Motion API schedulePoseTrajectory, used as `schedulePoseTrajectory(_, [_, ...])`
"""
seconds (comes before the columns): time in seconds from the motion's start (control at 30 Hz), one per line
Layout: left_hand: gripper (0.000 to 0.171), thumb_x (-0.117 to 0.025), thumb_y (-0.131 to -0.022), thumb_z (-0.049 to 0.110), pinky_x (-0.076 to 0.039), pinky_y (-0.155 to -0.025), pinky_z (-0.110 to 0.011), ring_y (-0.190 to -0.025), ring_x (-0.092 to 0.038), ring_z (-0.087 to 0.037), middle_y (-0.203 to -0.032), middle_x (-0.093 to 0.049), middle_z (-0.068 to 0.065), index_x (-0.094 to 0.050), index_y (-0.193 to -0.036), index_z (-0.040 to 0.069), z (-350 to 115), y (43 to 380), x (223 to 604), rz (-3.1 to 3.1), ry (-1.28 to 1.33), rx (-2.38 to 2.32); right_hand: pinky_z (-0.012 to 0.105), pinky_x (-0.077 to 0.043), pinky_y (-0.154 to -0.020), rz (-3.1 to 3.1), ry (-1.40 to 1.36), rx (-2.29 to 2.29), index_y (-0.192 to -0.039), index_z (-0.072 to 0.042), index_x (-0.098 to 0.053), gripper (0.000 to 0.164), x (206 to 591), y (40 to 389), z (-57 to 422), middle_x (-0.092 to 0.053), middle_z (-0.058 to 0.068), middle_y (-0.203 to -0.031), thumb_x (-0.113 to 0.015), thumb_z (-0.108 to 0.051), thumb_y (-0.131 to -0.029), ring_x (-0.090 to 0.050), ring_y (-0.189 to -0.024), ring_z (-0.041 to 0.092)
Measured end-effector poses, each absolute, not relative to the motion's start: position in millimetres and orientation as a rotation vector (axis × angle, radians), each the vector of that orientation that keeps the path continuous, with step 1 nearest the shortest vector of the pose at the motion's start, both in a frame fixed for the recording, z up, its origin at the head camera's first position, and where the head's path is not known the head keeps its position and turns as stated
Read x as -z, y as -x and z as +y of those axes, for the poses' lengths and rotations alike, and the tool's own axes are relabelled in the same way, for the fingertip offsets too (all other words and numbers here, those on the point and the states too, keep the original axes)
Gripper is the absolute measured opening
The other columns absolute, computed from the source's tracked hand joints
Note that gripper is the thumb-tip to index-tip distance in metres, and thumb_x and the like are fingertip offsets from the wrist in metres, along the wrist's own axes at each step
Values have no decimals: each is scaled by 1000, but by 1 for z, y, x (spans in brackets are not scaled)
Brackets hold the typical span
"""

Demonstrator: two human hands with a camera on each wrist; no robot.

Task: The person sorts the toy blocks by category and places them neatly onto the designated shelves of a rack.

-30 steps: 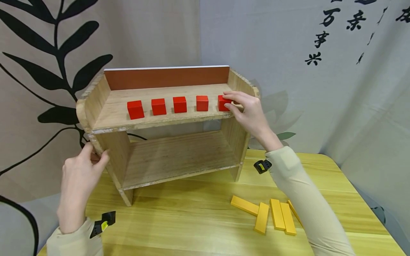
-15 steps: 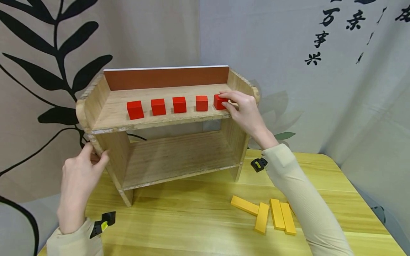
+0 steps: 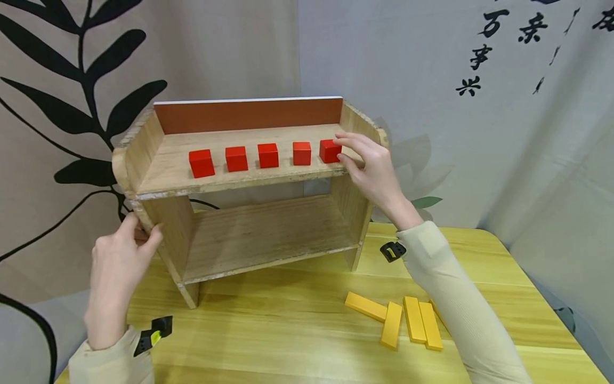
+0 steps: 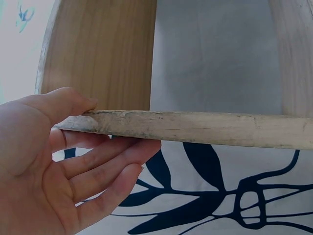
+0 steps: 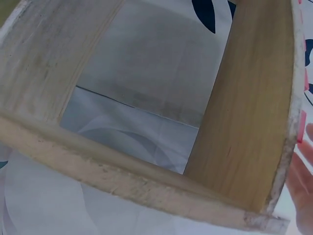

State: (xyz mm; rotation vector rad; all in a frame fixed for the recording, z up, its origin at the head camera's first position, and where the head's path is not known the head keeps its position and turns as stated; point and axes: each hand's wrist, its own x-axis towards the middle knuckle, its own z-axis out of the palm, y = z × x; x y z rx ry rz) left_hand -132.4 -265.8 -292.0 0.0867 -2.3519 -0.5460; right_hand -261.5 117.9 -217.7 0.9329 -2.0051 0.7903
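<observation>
Gripping the front edge of the wooden shelf (image 3: 266, 229) at left of centre, the left hand (image 3: 117, 261) has its thumb on one face of the side panel and its fingers on the other, parted only by the board's thickness. The right hand (image 3: 371, 165), right of centre in the head view, has its thumb and index finger moderately apart, tips at the right side of the rightmost red cube (image 3: 328, 151); whether they press on it I cannot tell. That cube sits on the upper board, in a row with four other red cubes (image 3: 235, 159) stretching towards the left. Yellow blocks (image 3: 415, 320) lie on the table (image 3: 240, 341) at lower right. Black characters (image 3: 468, 86) at upper right include 万, 事 and 兴 in a column; those at the top edge are cut off.
</observation>
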Motion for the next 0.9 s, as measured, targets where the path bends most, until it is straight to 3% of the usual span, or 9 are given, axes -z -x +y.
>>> schedulePoseTrajectory(0.23, [18, -59, -89, 16, -33, -43, -31, -51, -57, -37, -77, -67, -25, -56, -90, -1, -265, 133, 291, -2350, -84, 541, 33, -52, -86, -1908, -950, -765, -107, 1, -68, 22, 231, 249, 132, -70, 14, -110, -66, 0, -85, -66, -102, 25])
schedulePoseTrajectory(0.47, [19, -59, -89, 16, -33, -43, -30, -53, -58, -40, -78, -67, -27, -56, -91, -2, -265, 133, 292, -2355, -86, 543, 24, -46, -96, -1899, -954, -821, -106, 1, -69, 25, 257, 239, 148, -69, 14, -110, -69, 5, -81, -65, -105, 27])
schedulePoseTrajectory(0.67, [18, -60, -89, 16, -34, -43, -34, -53, -57, -41, -77, -67, -26, -56, -90, -2, -266, 133, 293, -2344, -85, 539, 18, -44, -97, -1955, -981, -833, -107, -1, -68, 28, 284, 233, 159, -69, 15, -112, -69, 5, -80, -65, -104, 28])
schedulePoseTrajectory(0.73, [18, -60, -88, 16, -35, -43, -35, -53, -57, -41, -77, -67, -26, -56, -89, -2, -266, 133, 293, -2340, -87, 539, 19, -46, -95, -1996, -996, -849, -108, -2, -68, 30, 297, 232, 163, -68, 14, -112, -70, 5, -79, -65, -104, 27])
schedulePoseTrajectory(0.9, [18, -59, -89, 17, -37, -44, -38, -56, -58, -43, -78, -67, -26, -56, -89, -1, -266, 133, 292, -2347, -98, 543, 36, -52, -88, -2229, -994, -905, -114, -5, -66, 33, 334, 224, 174, -68, 10, -115, -70, -2, -81, -65, -105, 25])
